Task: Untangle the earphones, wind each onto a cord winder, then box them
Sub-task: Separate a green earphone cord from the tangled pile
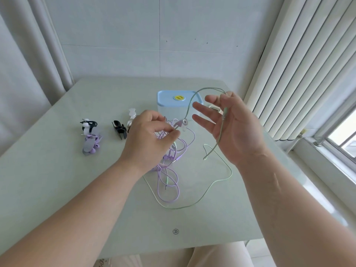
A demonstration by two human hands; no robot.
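Earphones fill the middle of the wide, pale green matte table [57, 189]: a knot of lilac cords [169, 157] with one pale green cord [230, 173] looping out toward 4 o'clock. At 12 o'clock from the knot stands the light blue plastic box [169, 105], lid on and round yellow sticker up, seemingly parked clear until the winding is done. The right hand [235, 128], raised at 2 o'clock, is spread flat with straight fingers. The pale green cord drapes over it and runs down the palm, apparently lifted so its path out of the knot shows. The left hand [148, 139], at 10 o'clock over the knot, pinches lilac cords between thumb and curled fingers, likely anchoring them while the green one is drawn free. Toward 9 o'clock lie one lilac set already wound on a grey cord winder [91, 144], then a spare black winder [119, 129] and a white winder [132, 114], within reach.
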